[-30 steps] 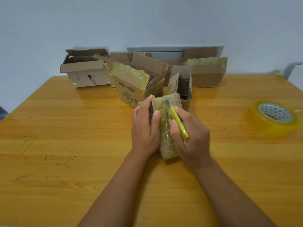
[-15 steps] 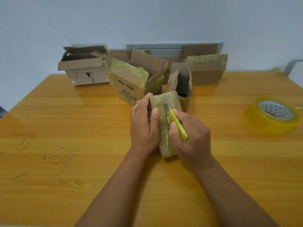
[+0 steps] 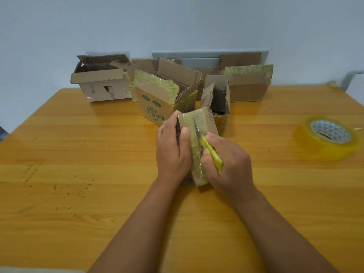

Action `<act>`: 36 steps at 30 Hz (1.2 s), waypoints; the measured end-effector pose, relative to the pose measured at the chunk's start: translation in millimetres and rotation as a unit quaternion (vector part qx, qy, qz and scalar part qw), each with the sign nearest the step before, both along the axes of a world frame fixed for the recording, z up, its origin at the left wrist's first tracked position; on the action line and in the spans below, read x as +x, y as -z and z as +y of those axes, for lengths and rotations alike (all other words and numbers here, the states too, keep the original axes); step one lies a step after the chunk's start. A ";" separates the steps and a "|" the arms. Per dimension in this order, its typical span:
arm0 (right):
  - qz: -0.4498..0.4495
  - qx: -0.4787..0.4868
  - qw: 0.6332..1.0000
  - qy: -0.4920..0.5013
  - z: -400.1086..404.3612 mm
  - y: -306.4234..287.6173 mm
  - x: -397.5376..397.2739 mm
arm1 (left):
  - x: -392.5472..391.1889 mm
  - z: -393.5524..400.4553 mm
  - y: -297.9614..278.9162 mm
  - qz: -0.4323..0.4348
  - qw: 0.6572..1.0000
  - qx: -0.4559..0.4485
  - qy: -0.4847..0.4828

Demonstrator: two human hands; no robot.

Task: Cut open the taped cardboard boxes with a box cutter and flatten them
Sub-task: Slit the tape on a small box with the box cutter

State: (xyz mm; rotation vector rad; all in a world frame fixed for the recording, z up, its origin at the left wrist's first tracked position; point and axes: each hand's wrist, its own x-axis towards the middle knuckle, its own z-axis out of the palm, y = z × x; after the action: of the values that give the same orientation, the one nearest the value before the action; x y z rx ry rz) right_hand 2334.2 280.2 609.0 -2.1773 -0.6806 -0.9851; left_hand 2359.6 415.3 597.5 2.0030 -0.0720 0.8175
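The wooden table (image 3: pixel 78 174) spreads out under both forearms. Beyond the hands, against the wall, stands a cluster of opened cardboard boxes: a pale box (image 3: pixel 102 83) well off past the left hand with its flaps up, a green-printed box (image 3: pixel 157 103) just beyond the left fingertips, its flaps edged in yellowish tape, a wide box (image 3: pixel 248 85) farther back past the right hand, and a narrow box (image 3: pixel 218 99) straight ahead, open toward the viewer with something dark inside that I can't make out. What the other boxes hold is hidden. Well out to the right of the right hand lies a roll of yellow tape (image 3: pixel 327 136), flat on its side.

Between the hands sits the small taped box (image 3: pixel 197 138), its long axis running away from the person, its far end tilted slightly right. The left hand (image 3: pixel 172 150) wraps around its left side, thumb pressed on top. The right hand (image 3: pixel 228 164) grips the yellow box cutter (image 3: pixel 211 152), whose blade end points forward and left onto the taped centre seam.
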 end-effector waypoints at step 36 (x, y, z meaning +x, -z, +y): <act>0.088 0.001 0.996 -0.017 -16.2 0.8 -23.5 | -1.3 -3.3 2.7 0.018 0.998 0.028 -0.045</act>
State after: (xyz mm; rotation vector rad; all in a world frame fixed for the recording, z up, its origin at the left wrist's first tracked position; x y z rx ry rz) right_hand 2310.7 264.0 608.2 -2.2124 -0.6315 -0.7651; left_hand 2358.2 412.0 594.8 2.0847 0.0157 0.8437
